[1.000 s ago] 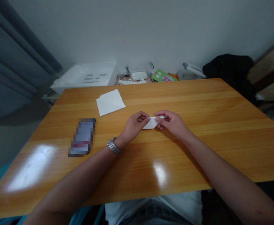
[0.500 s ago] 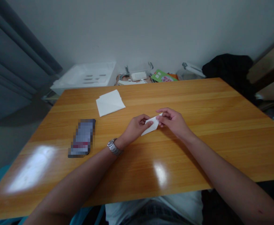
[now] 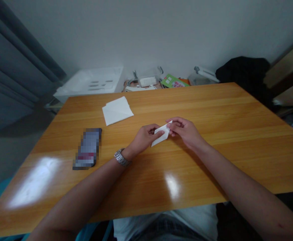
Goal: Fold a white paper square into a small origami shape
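A small folded white paper is held between both hands over the middle of the wooden table. My left hand, with a metal watch on its wrist, pinches the paper's lower left part. My right hand pinches its upper right tip. The paper slants from lower left to upper right, its lower corner near the tabletop.
A stack of white paper sheets lies on the table's far left. A dark phone lies on the left. Behind the table are a white box, a green packet and a black bag.
The paper has turned from lying nearly level to slanting upward to the right. Both hands shifted slightly while keeping hold of it.
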### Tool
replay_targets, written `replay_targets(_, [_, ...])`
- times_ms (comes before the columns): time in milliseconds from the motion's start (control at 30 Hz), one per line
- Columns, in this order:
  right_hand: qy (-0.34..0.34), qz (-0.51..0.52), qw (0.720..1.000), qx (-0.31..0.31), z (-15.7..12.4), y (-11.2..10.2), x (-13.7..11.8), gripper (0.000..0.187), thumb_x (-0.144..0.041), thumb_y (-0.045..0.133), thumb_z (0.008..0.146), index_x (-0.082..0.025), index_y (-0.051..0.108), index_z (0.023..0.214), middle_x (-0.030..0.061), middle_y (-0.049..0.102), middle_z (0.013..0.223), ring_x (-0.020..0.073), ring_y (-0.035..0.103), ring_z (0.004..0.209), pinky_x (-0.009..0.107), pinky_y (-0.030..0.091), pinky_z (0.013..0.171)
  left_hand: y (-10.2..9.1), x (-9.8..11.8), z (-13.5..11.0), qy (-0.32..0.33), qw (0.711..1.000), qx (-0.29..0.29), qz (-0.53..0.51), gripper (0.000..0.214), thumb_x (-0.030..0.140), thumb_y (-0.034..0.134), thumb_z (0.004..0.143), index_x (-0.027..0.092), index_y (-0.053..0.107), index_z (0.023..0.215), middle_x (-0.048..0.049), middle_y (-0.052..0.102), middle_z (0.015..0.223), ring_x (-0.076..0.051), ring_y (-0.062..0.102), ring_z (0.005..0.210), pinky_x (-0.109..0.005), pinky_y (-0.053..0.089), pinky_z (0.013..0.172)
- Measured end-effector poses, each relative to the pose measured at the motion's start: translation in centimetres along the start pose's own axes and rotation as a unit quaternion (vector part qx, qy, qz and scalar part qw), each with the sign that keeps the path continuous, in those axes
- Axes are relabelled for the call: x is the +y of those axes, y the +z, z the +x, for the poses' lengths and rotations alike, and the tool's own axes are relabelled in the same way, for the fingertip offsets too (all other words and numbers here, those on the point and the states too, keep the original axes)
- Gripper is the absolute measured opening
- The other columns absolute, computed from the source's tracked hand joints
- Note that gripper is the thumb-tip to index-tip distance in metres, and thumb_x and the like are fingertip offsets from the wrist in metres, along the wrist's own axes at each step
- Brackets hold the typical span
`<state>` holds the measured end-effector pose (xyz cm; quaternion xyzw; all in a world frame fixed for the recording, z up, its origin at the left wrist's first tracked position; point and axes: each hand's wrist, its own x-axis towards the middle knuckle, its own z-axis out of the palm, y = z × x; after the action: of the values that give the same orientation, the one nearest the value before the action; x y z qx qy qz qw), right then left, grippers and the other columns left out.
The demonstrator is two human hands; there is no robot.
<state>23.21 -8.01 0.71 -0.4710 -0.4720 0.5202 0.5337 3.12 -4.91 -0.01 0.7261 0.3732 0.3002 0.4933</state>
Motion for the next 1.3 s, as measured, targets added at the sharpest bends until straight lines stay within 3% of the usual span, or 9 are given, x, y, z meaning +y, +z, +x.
replay_targets(133, [0.009,0.002,1.0,0.008,0.04,0.16,0.05,0.036,-0.048,0.087,0.07,-0.019,0.073,0.087,-0.001,0.066,0.065,0.0117,0.057,0.055,0.026,0.05,0.055,0.03,-0.11,0.0,0.001,1.0,-0.001,-0.005,0.037,0.052,0.067,0.09,0.016,0.072,0.096,-0.0026,0.069,0.081,-0.014,0.057,0.067,-0.023,0.042,0.059])
replay_targets(567, [-0.003,0.005,1.0,0.003,0.04,0.09,0.16,0.032,-0.048,0.084,0.075,-0.019,0.075,0.083,0.0001,0.067,0.065,0.0117,0.059,0.058,0.025,0.052,0.057,-0.18,0.04,-0.01,0.002,1.0,-0.002,0.007,0.036,0.05,0.066,0.09,0.015,0.073,0.095,-0.0025,0.067,0.08,-0.013,0.054,0.068,-0.023,0.039,0.057])
replay_targets(933, [-0.001,0.012,1.0,-0.003,-0.13,0.11,-0.09,0.047,-0.065,0.071,0.083,-0.018,0.074,0.083,0.003,0.069,0.068,0.0134,0.064,0.06,0.025,0.055,0.056,-0.16,0.12,0.1,-0.011,1.0,0.007,0.003,0.039,0.052,0.067,0.089,0.013,0.071,0.092,-0.0008,0.064,0.077,-0.011,0.051,0.065,-0.022,0.037,0.058])
replay_targets(1100, [-0.006,-0.037,0.998,-0.051,-0.29,0.22,-0.36,0.038,-0.054,0.083,0.076,-0.018,0.072,0.085,0.0005,0.068,0.068,0.0121,0.061,0.057,0.024,0.051,0.054,-0.14,0.21,0.0,-0.007,1.0,0.004,0.005,0.04,0.053,0.066,0.09,0.013,0.072,0.094,-0.002,0.067,0.081,-0.012,0.055,0.069,-0.022,0.039,0.06])
replay_targets(1300, [-0.007,-0.023,0.999,-0.023,-0.09,0.16,0.15,0.033,-0.048,0.082,0.078,-0.017,0.072,0.082,-0.0016,0.065,0.066,0.0092,0.058,0.054,0.022,0.049,0.053,0.07,-0.02,0.11,0.0,1.0,0.015,-0.026,0.038,0.05,0.069,0.09,0.014,0.07,0.1,-0.0031,0.069,0.085,-0.013,0.058,0.071,-0.022,0.042,0.062])
